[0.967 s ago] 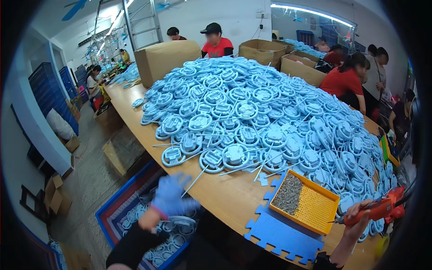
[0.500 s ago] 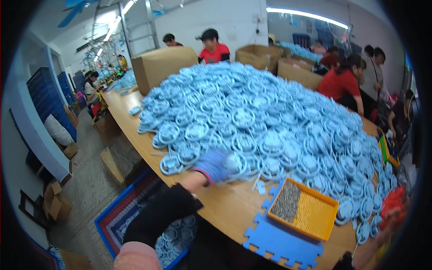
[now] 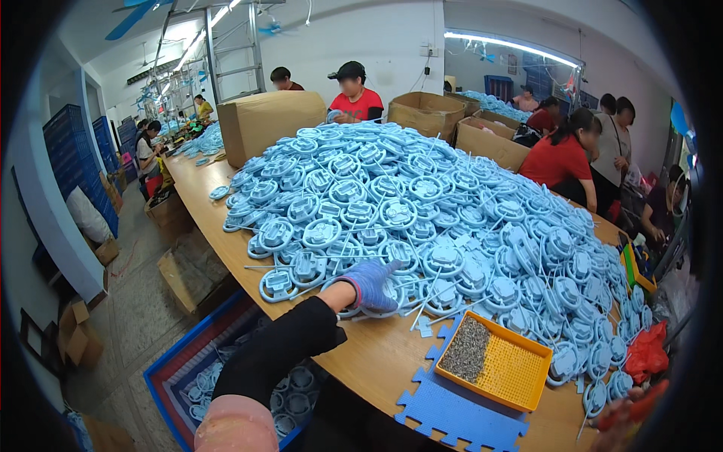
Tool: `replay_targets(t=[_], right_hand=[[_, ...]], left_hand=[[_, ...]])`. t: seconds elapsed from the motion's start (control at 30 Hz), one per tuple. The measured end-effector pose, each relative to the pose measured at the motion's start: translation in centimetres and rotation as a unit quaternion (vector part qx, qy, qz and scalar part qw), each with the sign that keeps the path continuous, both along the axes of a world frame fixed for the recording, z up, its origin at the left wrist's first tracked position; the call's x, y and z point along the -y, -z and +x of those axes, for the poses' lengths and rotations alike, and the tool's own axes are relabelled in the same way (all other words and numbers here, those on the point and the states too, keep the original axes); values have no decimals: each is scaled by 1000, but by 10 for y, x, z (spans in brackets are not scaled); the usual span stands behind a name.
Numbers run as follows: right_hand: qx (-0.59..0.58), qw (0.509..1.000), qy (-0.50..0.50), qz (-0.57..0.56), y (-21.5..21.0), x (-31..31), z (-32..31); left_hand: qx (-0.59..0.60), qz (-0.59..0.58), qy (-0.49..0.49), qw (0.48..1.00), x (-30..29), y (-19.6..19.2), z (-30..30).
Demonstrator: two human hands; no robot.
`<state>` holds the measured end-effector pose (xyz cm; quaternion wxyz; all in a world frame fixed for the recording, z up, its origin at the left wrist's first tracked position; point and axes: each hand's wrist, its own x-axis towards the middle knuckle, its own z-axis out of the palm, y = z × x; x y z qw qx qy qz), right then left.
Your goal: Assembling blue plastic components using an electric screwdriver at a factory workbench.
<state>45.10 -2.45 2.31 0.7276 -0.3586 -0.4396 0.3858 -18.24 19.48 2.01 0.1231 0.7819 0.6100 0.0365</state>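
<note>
Wooden tabletop (image 3: 354, 348) in a busy workroom, bearing a large heap of pale blue ring-shaped parts (image 3: 422, 203). At the heap's near edge, the gloved left hand (image 3: 370, 286) lies on the parts, index finger extended; whether it grips one cannot be told. At lower right, the right hand (image 3: 619, 420), blurred, is closed around a red-orange tool (image 3: 646, 402). Between the hands, a yellow tray (image 3: 520, 369) of small metal pieces (image 3: 467, 350) rests on a blue mat (image 3: 452, 416); more parts fill a crate (image 3: 167, 386) below.
</note>
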Motion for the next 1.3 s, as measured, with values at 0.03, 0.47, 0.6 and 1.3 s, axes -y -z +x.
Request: replay_targets(t=[0.03, 0.47, 0.6, 1.3], right_hand=[[125, 977, 51, 166, 20, -31, -48], [5, 988, 71, 136, -19, -101, -103], [-16, 987, -36, 154, 11, -86, -62], [31, 991, -115, 61, 33, -97, -168]], left_hand=[[-15, 19, -15, 1000, 5, -6, 4], [206, 62, 121, 969, 160, -15, 18], [299, 134, 299, 896, 179, 0, 101], [293, 114, 227, 922, 160, 79, 179]])
